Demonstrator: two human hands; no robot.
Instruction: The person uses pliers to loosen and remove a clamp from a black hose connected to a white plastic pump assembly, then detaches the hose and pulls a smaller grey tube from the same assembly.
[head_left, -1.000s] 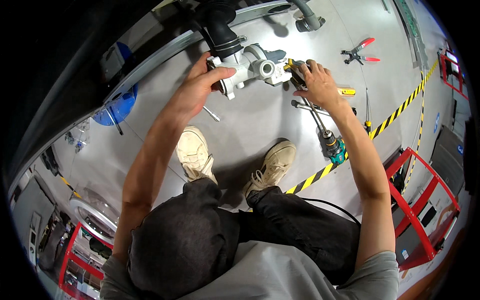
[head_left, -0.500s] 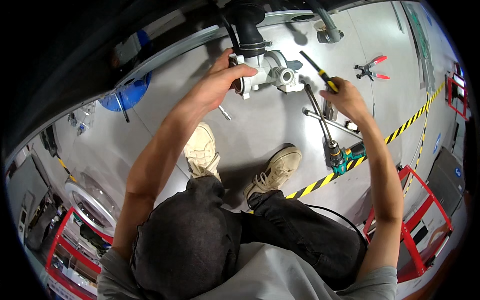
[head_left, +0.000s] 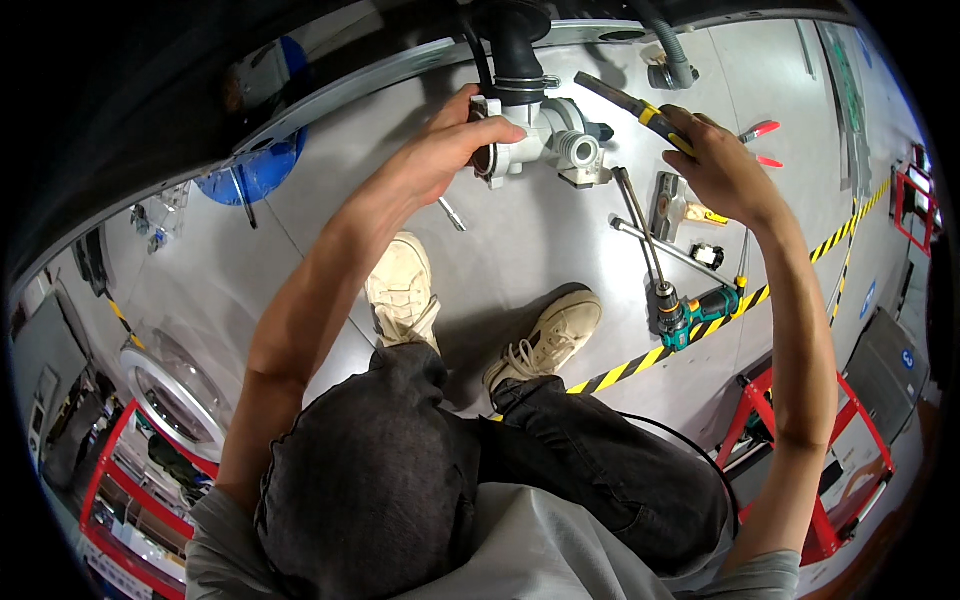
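Observation:
A white plastic pump housing (head_left: 540, 140) hangs from a black rubber hose (head_left: 513, 55) with a metal clamp. My left hand (head_left: 450, 150) grips the housing's left end, thumb lying across its front. My right hand (head_left: 720, 165) is closed on a yellow-and-black handled tool (head_left: 615, 95), its long dark end held in the air right of the hose, pointing up-left. Below that hand lie a hammer (head_left: 665, 207), a long metal bar (head_left: 655, 240), a small black-and-white part (head_left: 707, 255) and a teal drill (head_left: 680, 318) with a long bit. Red-handled pliers (head_left: 766, 130) are partly hidden by my hand.
A dark appliance edge (head_left: 390, 70) spans the top, with a grey corrugated hose (head_left: 672, 50). A blue round object (head_left: 260, 175) and a door ring (head_left: 170, 390) are at left. Red-framed carts (head_left: 850, 440) stand either side. Striped tape (head_left: 630, 370) crosses the floor.
My right hand has lifted the yellow-and-black tool away from the pump and moved it up and right. My left hand and the pump have shifted slightly right and up in view.

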